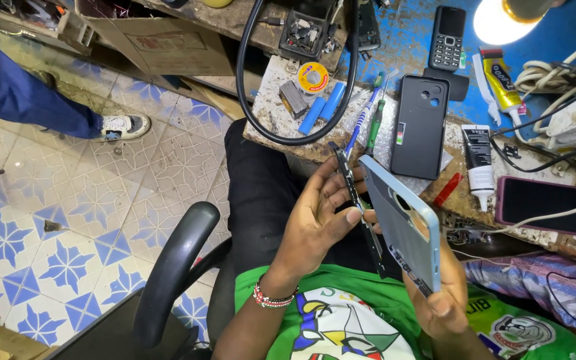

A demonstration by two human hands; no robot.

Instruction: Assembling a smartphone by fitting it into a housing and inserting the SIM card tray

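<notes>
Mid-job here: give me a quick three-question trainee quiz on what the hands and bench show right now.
1. True or false: the left hand holds a thin black phone frame by its edge.
2. What does the right hand hold? A) a soldering iron B) a light blue phone body C) a glue tube
3. Fill in: the black phone back cover on the workbench lies just right of the blue and ____ screwdrivers.

Key
1. True
2. B
3. green
</notes>
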